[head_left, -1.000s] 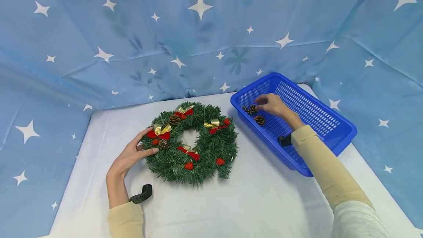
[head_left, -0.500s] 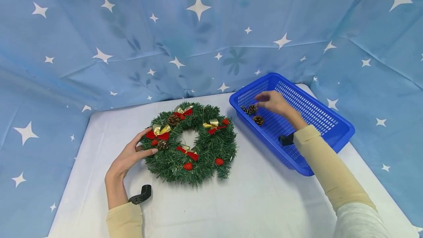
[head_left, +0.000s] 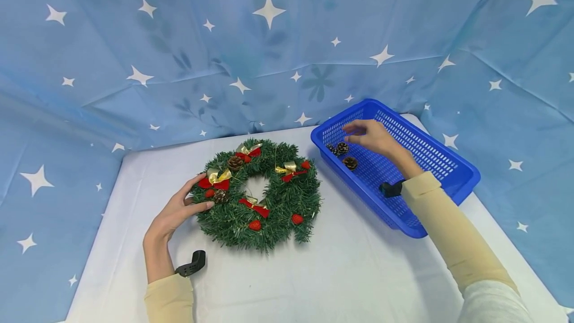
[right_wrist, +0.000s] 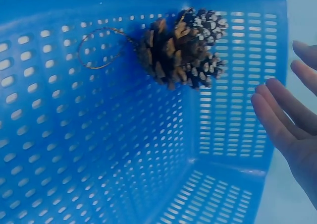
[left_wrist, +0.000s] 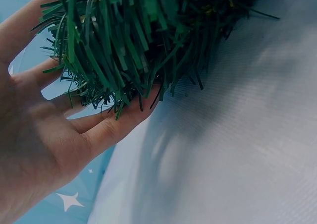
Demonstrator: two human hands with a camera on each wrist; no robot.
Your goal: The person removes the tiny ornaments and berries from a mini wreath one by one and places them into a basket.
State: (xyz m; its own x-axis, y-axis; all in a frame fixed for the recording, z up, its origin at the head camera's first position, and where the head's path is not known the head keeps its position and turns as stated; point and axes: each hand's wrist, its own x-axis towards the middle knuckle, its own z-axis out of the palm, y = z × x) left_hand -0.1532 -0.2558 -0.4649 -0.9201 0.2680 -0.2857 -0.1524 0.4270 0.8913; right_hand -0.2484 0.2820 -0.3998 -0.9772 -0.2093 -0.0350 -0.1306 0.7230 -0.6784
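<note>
A green artificial Christmas wreath (head_left: pixel 278 231) with red and gold bows, red berries and pine cones lies on the white table. My left hand (head_left: pixel 175 213) grips its left side, the thumb on top near a small pine cone (head_left: pixel 220 196). In the left wrist view, fingers (left_wrist: pixel 119 122) reach round beneath the green tinsel. My right hand (head_left: pixel 372 136) hovers over the blue plastic basket (head_left: pixel 435 183), fingers spread and holding nothing. Below it, several loose pine cones (head_left: pixel 350 163) lie at the basket's left end; in the right wrist view one brown pine cone (right_wrist: pixel 168 53) has a gold string loop.
The white-covered table (head_left: pixel 291 283) is backed by a blue curtain (head_left: pixel 269 64) with white stars. The basket's raised rim (head_left: pixel 354 191) stands just right of the wreath.
My right hand has let go of a pine cone in the basket and risen slightly away from it. The left hand and the wreath have hardly moved.
</note>
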